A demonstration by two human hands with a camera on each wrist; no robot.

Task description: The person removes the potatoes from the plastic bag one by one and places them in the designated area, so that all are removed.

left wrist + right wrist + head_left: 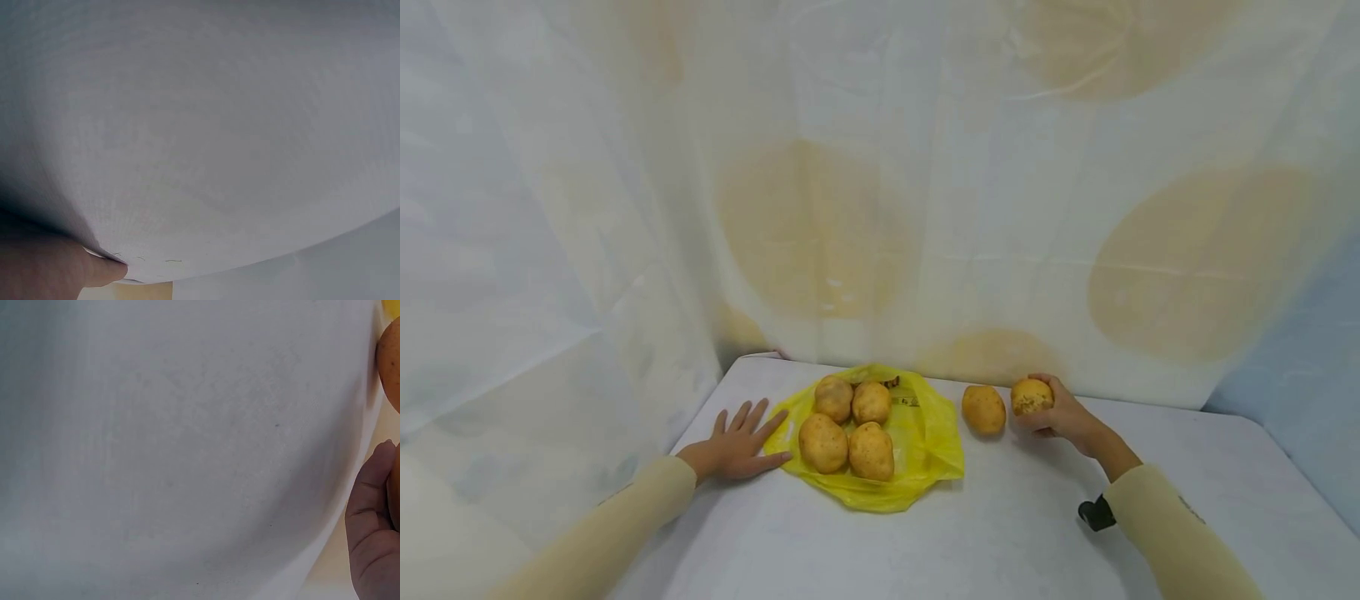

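On the table's left side my left hand rests flat with its fingers spread, the fingertips at the edge of a yellow plastic bag. Several potatoes lie grouped on the bag, among them a front one and a back one. To the right of the bag a single potato sits on the table. Just beyond it my right hand grips another potato, its thumb in front and fingers behind. The right wrist view shows the thumb against that potato at the frame's edge.
The white-covered table ends against a pale curtain with tan spots at the back. More sheeting hangs at the left and right sides. A black wrist device sits at the right sleeve.
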